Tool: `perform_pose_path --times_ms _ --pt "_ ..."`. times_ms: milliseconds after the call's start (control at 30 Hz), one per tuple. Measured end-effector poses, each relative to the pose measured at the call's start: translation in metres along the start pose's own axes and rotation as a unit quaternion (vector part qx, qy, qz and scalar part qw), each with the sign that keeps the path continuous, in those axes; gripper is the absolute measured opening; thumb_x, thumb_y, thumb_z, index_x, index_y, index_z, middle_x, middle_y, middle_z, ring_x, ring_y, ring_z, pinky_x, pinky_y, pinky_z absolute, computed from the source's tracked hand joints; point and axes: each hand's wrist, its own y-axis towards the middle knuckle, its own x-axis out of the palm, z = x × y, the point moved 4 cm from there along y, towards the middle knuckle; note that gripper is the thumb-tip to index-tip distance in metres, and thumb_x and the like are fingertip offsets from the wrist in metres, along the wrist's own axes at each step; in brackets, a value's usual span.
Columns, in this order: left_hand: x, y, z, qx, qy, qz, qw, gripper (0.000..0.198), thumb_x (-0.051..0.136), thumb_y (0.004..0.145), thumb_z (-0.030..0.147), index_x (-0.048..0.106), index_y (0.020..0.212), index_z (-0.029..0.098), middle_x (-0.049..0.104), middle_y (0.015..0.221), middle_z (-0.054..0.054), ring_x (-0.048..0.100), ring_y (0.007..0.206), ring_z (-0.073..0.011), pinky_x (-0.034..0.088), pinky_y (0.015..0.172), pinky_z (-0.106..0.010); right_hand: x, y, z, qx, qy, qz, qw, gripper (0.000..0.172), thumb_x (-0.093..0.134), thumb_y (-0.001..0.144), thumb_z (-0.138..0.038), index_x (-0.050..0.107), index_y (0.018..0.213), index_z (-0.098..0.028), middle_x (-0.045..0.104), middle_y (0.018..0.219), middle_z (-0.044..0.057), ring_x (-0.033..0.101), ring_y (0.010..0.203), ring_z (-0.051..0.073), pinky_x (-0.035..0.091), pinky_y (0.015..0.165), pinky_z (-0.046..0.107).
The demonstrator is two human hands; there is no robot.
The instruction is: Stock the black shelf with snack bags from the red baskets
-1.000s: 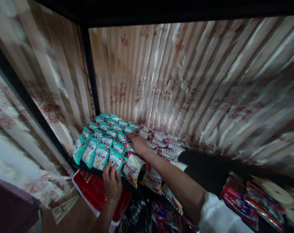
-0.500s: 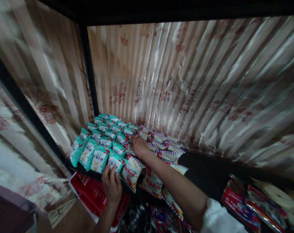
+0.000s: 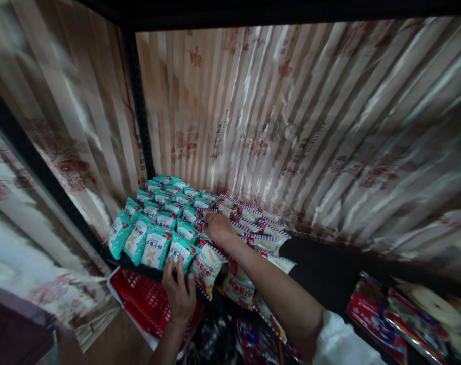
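Note:
Teal snack bags (image 3: 157,247) stand in close rows at the left end of a black shelf. White snack bags (image 3: 206,267) with red-and-blue striped edges stand to their right. My left hand (image 3: 180,294) is at the shelf's front, fingers apart, fingertips against the lower front of a teal bag. Farther back, my right hand (image 3: 218,227) has its fingers curled down at the top of a white striped bag, beside the teal rows. My right forearm covers part of the white bags, and my right fingertips are partly hidden.
A red plastic basket (image 3: 143,299) sits below the shelf's front edge. Dark shiny packages (image 3: 253,342) lie at the bottom. Flat red packs (image 3: 375,319) lie on the shelf (image 3: 317,268) at right. A black post (image 3: 139,106) and patterned sheeting (image 3: 245,116) bound the corner.
My left hand has shifted slightly right, and its fingers are spread wider against the teal bag. My right hand stays almost in place at the white striped bag.

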Motion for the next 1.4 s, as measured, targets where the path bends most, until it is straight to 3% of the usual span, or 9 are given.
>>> perform_pose_path --times_ms 233,367,667,1100,1267,1400 --pt "0.003 -0.004 0.007 0.001 -0.023 -0.032 0.999 0.074 0.042 0.088 0.047 0.011 0.146 0.012 0.016 0.149 -0.023 0.016 0.136 -0.0388 0.028 0.102 -0.058 -0.001 -0.001 0.0 -0.003 -0.003 0.001 1.0 0.028 0.048 0.08 -0.016 0.069 0.098 -0.012 0.071 0.096 0.016 0.065 0.095 0.025 0.047 0.08 0.029" --pt "0.006 -0.004 0.009 0.015 -0.004 -0.03 0.999 0.09 0.049 0.081 0.057 0.007 0.146 0.01 0.015 0.149 -0.024 0.014 0.137 -0.04 0.026 0.103 -0.059 -0.003 -0.001 0.0 0.0 -0.005 -0.001 1.0 0.028 0.048 0.08 -0.019 0.069 0.098 -0.012 0.071 0.097 0.016 0.065 0.096 0.025 0.047 0.082 0.03" --pt "0.015 -0.002 0.008 0.01 0.062 -0.033 0.997 0.096 0.059 0.077 0.052 0.009 0.145 0.007 0.021 0.147 -0.027 0.021 0.135 -0.0406 0.032 0.101 -0.058 -0.006 0.012 0.008 0.022 -0.015 -0.038 0.999 0.03 0.053 0.078 -0.024 0.071 0.1 -0.016 0.071 0.1 0.015 0.064 0.099 0.026 0.049 0.081 0.031" --pt "0.016 -0.001 0.008 0.003 0.062 -0.027 0.998 0.094 0.061 0.077 0.049 0.01 0.146 0.01 0.022 0.147 -0.026 0.023 0.135 -0.0397 0.034 0.101 -0.056 -0.005 0.024 0.013 0.024 -0.019 -0.074 0.997 0.031 0.054 0.079 -0.032 0.072 0.099 -0.016 0.071 0.102 0.016 0.063 0.101 0.028 0.049 0.082 0.034" --pt "0.018 -0.001 0.009 0.007 0.064 -0.018 0.998 0.093 0.06 0.077 0.05 0.011 0.145 0.01 0.023 0.147 -0.025 0.023 0.135 -0.0395 0.033 0.102 -0.056 -0.015 0.037 0.019 -0.039 -0.004 0.006 0.999 0.035 0.037 0.09 -0.025 0.066 0.107 -0.016 0.07 0.103 0.014 0.065 0.097 0.023 0.047 0.081 0.031" --pt "0.02 -0.001 0.01 0.01 0.067 -0.016 0.998 0.092 0.059 0.078 0.05 0.01 0.145 0.009 0.022 0.147 -0.025 0.023 0.135 -0.0393 0.032 0.103 -0.057 -0.009 0.045 0.02 -0.083 -0.004 0.0 0.997 0.031 0.046 0.088 -0.022 0.063 0.113 -0.019 0.07 0.106 0.01 0.062 0.102 0.02 0.042 0.089 0.027"
